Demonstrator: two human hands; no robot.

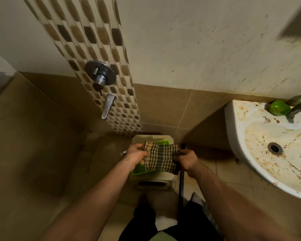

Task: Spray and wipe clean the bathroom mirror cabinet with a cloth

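A checked brown and cream cloth (161, 158) is stretched between both hands low in the middle of the view. My left hand (135, 154) grips its left end and my right hand (187, 161) grips its right end. The cloth hangs over a green plastic tray (137, 171) that rests on a pale stool (155, 182). A blurred grey corner at the top right (297, 20) may be the mirror cabinet; I cannot tell. No spray bottle is in view.
A stained white washbasin (241, 119) juts out at the right, with a green soap dish (279, 107) and a tap (297, 108) on it. A shower mixer (100, 75) and spout (108, 106) are on the mosaic strip. A dark pole (181, 185) stands beside the stool.
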